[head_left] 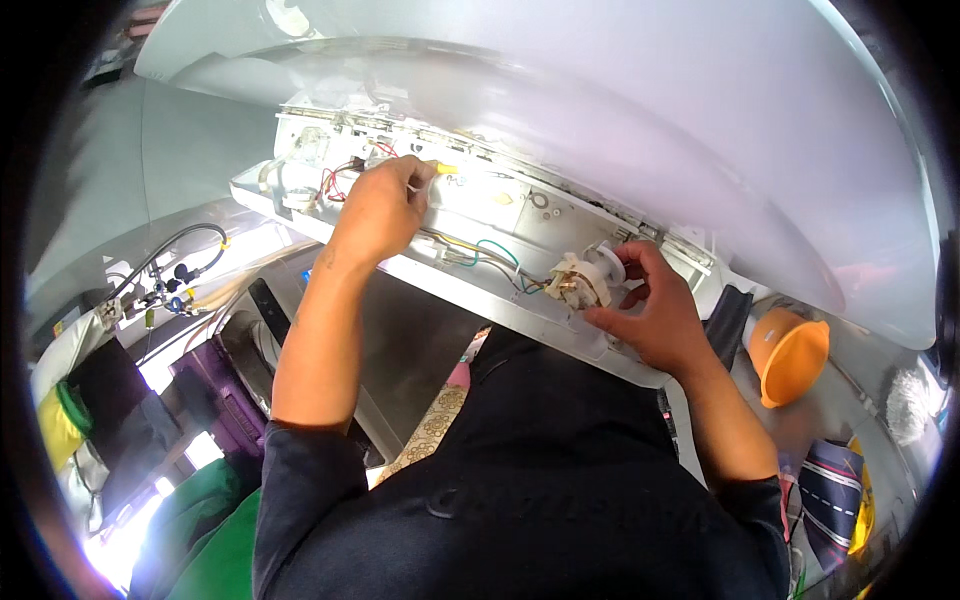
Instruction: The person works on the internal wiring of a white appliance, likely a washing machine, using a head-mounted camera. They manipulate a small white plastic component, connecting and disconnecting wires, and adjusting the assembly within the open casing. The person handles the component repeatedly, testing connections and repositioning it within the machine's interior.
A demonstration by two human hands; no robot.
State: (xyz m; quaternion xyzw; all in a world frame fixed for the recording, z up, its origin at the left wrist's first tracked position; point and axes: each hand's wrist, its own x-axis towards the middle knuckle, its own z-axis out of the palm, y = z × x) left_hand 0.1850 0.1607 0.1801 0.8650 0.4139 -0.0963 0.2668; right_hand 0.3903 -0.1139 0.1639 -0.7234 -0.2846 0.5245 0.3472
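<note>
My left hand point(385, 205) is closed over the open white panel, with a yellow-handled screwdriver point(447, 169) poking out from its fingertips. The thin shaft points to the right, and most of the handle is hidden in the hand. My right hand point(655, 310) grips a wired timer unit point(580, 280) by its right side, fingers on its white round piece and thumb at the near edge. Coppery metal shows in its cream plastic frame. Green, yellow and grey wires point(485, 250) run left from it along the long white panel tray point(470, 285).
Behind the panel rises a large pale lid point(650, 120). Red wires point(335, 183) lie at the panel's left end; a small ring point(540, 200) rests near its middle. An orange tub point(790, 355) is at right. Hoses with valves point(180, 280) and a purple bag point(215, 395) are at left.
</note>
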